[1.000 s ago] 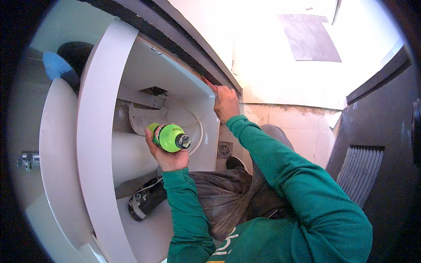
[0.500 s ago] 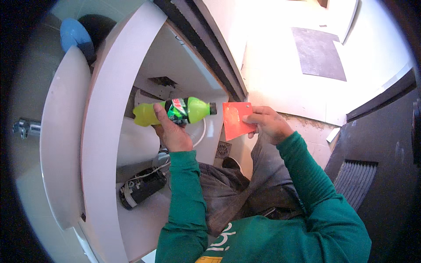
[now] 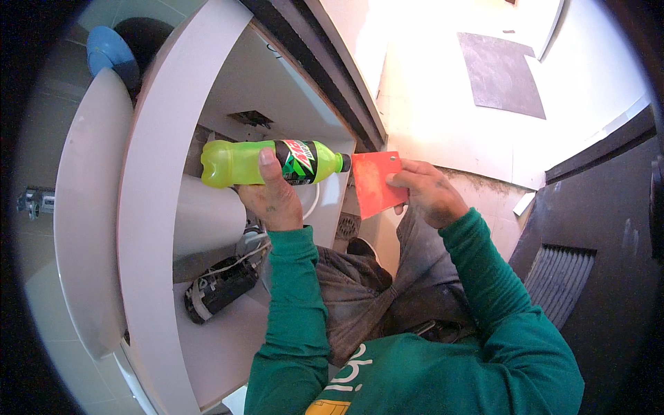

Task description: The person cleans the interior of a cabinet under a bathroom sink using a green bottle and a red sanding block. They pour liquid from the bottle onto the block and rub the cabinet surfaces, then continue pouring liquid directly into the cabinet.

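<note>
From where I stand, the person's left hand (image 3: 273,200) is clamped around a clear plastic bottle of yellow-green liquid (image 3: 296,163), the thumb laid up over its black, red and green label and the fingers mostly hidden behind. The bottle lies on its side in the air, its base toward the person's left and its black cap (image 3: 346,163) toward the right. Just beside that cap is a flat, four-sided orange-red plate (image 3: 373,183) with a small hole near its upper right corner; I can't tell whether the two touch. The right hand (image 3: 434,195) has the plate pinched at its right edge, thumb on the face. Both forearms are in long green sleeves (image 3: 294,297). Below and behind the bottle gapes an open white cabinet (image 3: 146,228), holding a thick white cylinder (image 3: 207,220) and, lower down, a black rounded object with a grey band (image 3: 221,287). Left of the cabinet opening are a white curved basin (image 3: 90,228), a chrome metal fitting (image 3: 36,201) and a blue round dish (image 3: 111,54). Over to the right, a grey rectangular sheet (image 3: 501,75) lies on the pale floor, well apart from a dark door with a slatted vent (image 3: 561,280).
</note>
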A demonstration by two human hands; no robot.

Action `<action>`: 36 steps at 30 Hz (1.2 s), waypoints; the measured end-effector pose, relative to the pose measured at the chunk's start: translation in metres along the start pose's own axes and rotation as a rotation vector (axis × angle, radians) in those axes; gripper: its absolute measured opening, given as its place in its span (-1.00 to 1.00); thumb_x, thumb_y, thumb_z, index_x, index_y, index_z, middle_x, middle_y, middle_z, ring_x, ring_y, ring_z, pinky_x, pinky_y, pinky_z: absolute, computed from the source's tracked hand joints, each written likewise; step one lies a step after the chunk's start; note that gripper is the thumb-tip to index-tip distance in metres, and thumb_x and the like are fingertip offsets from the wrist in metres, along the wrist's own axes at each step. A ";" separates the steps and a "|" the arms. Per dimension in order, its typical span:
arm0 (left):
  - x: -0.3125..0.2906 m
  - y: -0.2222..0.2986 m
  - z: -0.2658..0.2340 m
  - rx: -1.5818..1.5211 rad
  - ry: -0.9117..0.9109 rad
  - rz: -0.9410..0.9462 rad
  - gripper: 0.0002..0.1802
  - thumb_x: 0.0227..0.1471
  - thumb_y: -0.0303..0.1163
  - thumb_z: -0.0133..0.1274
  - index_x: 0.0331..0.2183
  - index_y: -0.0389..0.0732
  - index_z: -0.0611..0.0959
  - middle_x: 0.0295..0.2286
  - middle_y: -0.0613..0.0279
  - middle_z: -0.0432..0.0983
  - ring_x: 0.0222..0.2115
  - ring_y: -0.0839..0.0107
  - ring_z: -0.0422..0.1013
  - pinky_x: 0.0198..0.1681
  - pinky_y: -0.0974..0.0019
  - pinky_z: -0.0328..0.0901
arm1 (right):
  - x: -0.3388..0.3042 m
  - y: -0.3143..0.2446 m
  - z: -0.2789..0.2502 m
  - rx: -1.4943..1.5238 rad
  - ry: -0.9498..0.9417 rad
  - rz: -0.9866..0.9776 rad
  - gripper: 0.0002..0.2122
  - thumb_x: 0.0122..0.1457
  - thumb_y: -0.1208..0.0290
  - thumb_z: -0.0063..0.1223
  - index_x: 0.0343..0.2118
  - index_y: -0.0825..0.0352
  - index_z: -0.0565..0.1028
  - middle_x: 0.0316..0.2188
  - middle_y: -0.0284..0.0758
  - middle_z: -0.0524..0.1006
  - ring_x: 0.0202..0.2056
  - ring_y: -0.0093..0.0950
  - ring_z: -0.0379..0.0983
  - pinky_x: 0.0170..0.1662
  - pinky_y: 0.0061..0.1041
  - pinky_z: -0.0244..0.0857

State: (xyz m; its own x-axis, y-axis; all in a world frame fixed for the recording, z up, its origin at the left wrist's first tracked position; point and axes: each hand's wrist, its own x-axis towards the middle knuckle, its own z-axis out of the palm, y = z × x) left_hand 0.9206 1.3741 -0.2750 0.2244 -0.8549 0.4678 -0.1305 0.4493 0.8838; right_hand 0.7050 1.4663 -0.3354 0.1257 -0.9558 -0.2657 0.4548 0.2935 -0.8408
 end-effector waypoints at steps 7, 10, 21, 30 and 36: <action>-0.002 -0.001 0.000 0.010 0.003 0.036 -0.31 0.08 0.00 0.20 0.01 -0.37 0.42 -0.15 0.13 0.46 -0.18 0.31 0.42 -0.04 0.26 0.34 | 0.002 0.012 0.015 0.003 -0.017 -0.004 -0.74 0.24 0.43 -0.06 -0.08 0.42 0.49 -0.40 -0.36 0.55 -0.46 -0.59 0.45 -0.41 -0.55 0.37; 0.000 -0.002 0.001 0.009 0.014 0.046 -0.32 0.07 -0.04 0.22 0.01 -0.37 0.42 -0.14 0.13 0.46 -0.17 0.32 0.42 -0.03 0.26 0.34 | 0.003 0.018 0.014 -0.013 -0.012 -0.015 -0.78 0.24 0.43 -0.07 -0.15 0.42 0.52 -0.44 -0.37 0.55 -0.50 -0.60 0.44 -0.42 -0.56 0.35; 0.004 -0.006 0.001 -0.064 0.077 -0.022 -0.34 0.05 -0.05 0.25 0.00 -0.34 0.46 -0.14 0.16 0.50 -0.21 0.37 0.47 -0.09 0.27 0.40 | 0.002 0.017 0.020 -0.008 0.007 -0.056 -0.81 0.23 0.46 -0.10 -0.22 0.41 0.52 -0.50 -0.39 0.52 -0.55 -0.60 0.41 -0.44 -0.56 0.32; 0.004 -0.010 0.003 -0.056 0.122 -0.032 -0.37 0.05 -0.06 0.27 -0.02 -0.33 0.49 -0.14 0.18 0.52 -0.22 0.38 0.49 -0.10 0.28 0.42 | -0.001 0.014 0.023 -0.041 0.014 -0.049 -0.80 0.24 0.46 -0.11 -0.20 0.41 0.52 -0.49 -0.38 0.52 -0.57 -0.61 0.39 -0.44 -0.57 0.34; 0.005 -0.009 0.002 -0.063 0.089 -0.029 -0.36 0.04 -0.06 0.27 -0.01 -0.33 0.49 -0.14 0.18 0.52 -0.21 0.40 0.48 -0.11 0.29 0.42 | 0.001 0.015 0.026 -0.064 0.005 -0.024 -0.81 0.26 0.47 -0.11 -0.20 0.42 0.52 -0.49 -0.37 0.53 -0.58 -0.61 0.39 -0.47 -0.57 0.34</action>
State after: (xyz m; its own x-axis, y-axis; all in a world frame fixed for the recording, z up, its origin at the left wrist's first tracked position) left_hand 0.9210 1.3655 -0.2811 0.3120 -0.8426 0.4391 -0.0629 0.4428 0.8944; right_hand 0.7348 1.4694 -0.3363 0.1112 -0.9626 -0.2471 0.4000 0.2709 -0.8755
